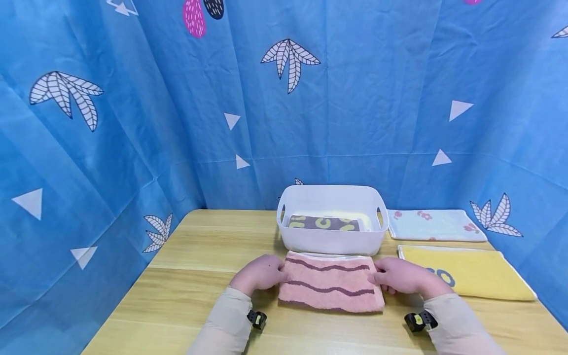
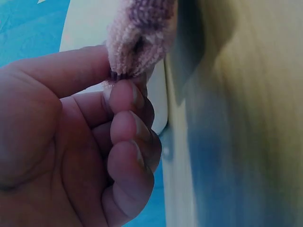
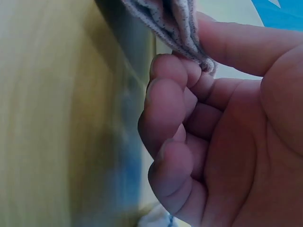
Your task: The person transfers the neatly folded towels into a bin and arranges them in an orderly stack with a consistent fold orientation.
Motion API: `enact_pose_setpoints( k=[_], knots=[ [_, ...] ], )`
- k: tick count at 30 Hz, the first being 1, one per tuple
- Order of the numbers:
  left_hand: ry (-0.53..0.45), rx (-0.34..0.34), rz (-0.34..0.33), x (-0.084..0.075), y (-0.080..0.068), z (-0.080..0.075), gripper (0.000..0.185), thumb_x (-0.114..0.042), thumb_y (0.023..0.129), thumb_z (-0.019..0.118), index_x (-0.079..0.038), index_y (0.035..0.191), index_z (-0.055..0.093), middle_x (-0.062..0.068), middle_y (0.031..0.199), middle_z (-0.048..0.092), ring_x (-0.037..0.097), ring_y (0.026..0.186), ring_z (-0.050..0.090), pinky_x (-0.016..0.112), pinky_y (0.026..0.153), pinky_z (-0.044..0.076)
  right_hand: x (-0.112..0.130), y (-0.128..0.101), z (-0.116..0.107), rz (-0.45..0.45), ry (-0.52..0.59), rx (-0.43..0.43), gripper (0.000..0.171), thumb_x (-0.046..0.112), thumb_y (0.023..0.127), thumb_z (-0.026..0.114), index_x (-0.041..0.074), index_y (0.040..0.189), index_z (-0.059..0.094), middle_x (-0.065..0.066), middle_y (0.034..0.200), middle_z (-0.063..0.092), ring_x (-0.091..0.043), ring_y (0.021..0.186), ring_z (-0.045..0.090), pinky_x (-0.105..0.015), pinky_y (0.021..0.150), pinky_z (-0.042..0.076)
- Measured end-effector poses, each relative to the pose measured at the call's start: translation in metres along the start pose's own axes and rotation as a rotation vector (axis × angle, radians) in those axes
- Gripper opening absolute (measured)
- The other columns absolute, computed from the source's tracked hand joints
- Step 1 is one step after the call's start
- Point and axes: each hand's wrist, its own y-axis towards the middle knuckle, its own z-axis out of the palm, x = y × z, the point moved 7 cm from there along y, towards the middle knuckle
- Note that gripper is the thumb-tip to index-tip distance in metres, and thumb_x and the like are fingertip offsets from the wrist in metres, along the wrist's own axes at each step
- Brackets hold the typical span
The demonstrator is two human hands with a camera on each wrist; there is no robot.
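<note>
A folded pink towel (image 1: 328,283) with wavy maroon stripes is held between both hands, in front of a white plastic basket (image 1: 333,242). My left hand (image 1: 263,273) pinches its left edge between thumb and fingers; the left wrist view shows the thick fold of the towel (image 2: 137,42) in that pinch. At the right edge, my right hand (image 1: 401,276) pinches the towel, whose stacked layers (image 3: 175,28) show in the right wrist view. Inside the basket lies a folded grey towel (image 1: 310,223) with yellow-green shapes.
On the right of the wooden table (image 1: 186,276) lie a folded yellow towel (image 1: 479,273) with a blue-grey pattern and, behind it, a folded white towel (image 1: 437,226) with pink flowers. A blue patterned curtain (image 1: 368,98) surrounds the table at the back and sides.
</note>
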Motion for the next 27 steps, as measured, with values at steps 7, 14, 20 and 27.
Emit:
enact_pose_setpoints(
  k=[7, 14, 20, 27],
  knots=[
    [-0.038, -0.027, 0.038, -0.002, -0.004, -0.011, 0.033, -0.036, 0.096, 0.068, -0.018, 0.069, 0.06, -0.004, 0.061, 0.052, 0.014, 0.054, 0.047, 0.034, 0.053, 0.042, 0.009, -0.004, -0.01, -0.068, 0.002, -0.022, 0.025, 0.033, 0.102, 0.06, 0.011, 0.09, 0.062, -0.003, 0.068, 0.056, -0.018, 0.059, 0.052, -0.031, 0.056, 0.043],
    [-0.037, -0.068, 0.073, -0.016, -0.012, -0.028, 0.03, -0.039, 0.099, 0.064, -0.019, 0.075, 0.064, -0.004, 0.066, 0.053, 0.014, 0.059, 0.048, 0.034, 0.056, 0.042, 0.023, -0.012, -0.025, -0.15, 0.015, -0.059, 0.02, 0.028, 0.104, 0.058, 0.011, 0.109, 0.066, -0.003, 0.076, 0.059, -0.023, 0.064, 0.055, -0.032, 0.059, 0.047],
    [-0.07, -0.13, 0.091, -0.028, -0.022, -0.045, 0.03, -0.039, 0.1, 0.061, -0.017, 0.08, 0.062, -0.003, 0.066, 0.046, 0.014, 0.061, 0.046, 0.034, 0.058, 0.041, 0.036, -0.02, -0.038, -0.177, -0.014, -0.124, 0.02, 0.03, 0.105, 0.057, 0.012, 0.11, 0.063, -0.003, 0.079, 0.06, -0.027, 0.069, 0.059, -0.032, 0.059, 0.047],
    [-0.09, -0.204, 0.13, -0.03, -0.023, -0.056, 0.03, -0.043, 0.104, 0.053, -0.02, 0.087, 0.062, -0.003, 0.073, 0.053, 0.016, 0.071, 0.053, 0.037, 0.068, 0.044, 0.049, -0.025, -0.049, -0.178, 0.03, -0.204, 0.023, 0.028, 0.107, 0.053, 0.007, 0.111, 0.061, -0.006, 0.075, 0.055, -0.023, 0.066, 0.052, -0.031, 0.058, 0.042]
  ],
)
